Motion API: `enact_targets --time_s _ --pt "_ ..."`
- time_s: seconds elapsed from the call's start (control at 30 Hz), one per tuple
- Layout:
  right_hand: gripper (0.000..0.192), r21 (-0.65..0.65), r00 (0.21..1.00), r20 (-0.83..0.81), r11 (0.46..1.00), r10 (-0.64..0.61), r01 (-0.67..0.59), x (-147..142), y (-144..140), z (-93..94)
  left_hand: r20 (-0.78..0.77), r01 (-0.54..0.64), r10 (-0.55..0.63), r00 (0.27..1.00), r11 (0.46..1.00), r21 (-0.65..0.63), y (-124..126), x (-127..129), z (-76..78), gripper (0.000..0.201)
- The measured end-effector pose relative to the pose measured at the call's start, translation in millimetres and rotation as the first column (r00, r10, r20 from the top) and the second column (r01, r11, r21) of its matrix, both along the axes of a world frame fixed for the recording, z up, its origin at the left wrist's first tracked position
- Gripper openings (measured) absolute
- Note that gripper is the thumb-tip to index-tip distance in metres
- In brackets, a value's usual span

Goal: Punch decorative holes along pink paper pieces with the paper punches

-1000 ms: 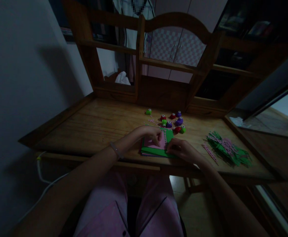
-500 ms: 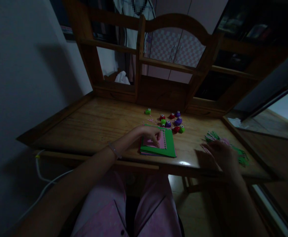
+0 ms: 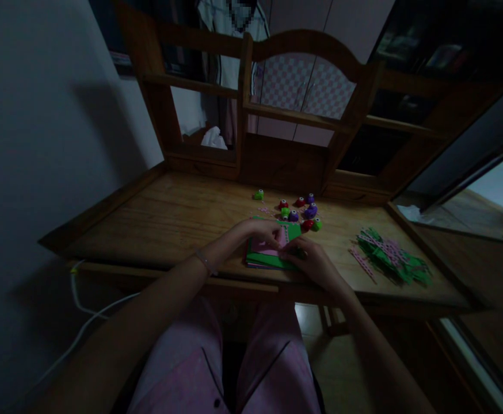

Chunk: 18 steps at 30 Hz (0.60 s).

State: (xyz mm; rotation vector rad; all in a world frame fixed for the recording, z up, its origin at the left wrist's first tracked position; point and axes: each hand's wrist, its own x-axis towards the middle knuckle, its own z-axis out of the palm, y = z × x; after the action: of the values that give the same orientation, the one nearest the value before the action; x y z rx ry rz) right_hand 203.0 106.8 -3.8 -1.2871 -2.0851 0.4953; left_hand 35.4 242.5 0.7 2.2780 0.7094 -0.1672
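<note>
A sheet of pink paper [image 3: 262, 247] with a row of punched holes along its right side lies on a stack of green paper [image 3: 294, 232]. My left hand [image 3: 267, 232] rests on the pink paper, its fingers bent and its fingertips holding the sheet down. From the right, my right hand [image 3: 307, 257] reaches over the green stack, thumb and fingers pinched at the pink paper's right edge by the holes. Both hands nearly meet there, and the fingertips partly hide the edge.
Several red, green and purple craft punches [image 3: 293, 215] stand behind the stack, with pink paper bits around them. A heap of punched green and pink paper strips [image 3: 393, 256] lies at the right of the wooden desk [image 3: 182, 213]. A shelf frame [image 3: 243, 103] rises behind.
My right hand has moved left from the heap of strips to the pink paper's edge. A pink strip it held now lies beside the heap. My left hand has stayed in place.
</note>
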Motion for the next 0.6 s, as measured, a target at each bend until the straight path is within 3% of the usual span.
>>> enact_targets --time_s 0.27,0.6 --pt "0.006 0.035 0.999 0.033 0.999 -0.014 0.013 2.4 1.6 -10.1 -0.023 0.011 -0.011 1.0 1.0 0.02 0.8 1.4 2.7 0.032" --pt "0.011 0.107 0.961 0.272 0.994 -0.055 0.027 -8.4 -2.0 -6.1 0.016 0.012 -0.012 1.0 1.0 -0.003 2.5 1.3 -2.1 0.026"
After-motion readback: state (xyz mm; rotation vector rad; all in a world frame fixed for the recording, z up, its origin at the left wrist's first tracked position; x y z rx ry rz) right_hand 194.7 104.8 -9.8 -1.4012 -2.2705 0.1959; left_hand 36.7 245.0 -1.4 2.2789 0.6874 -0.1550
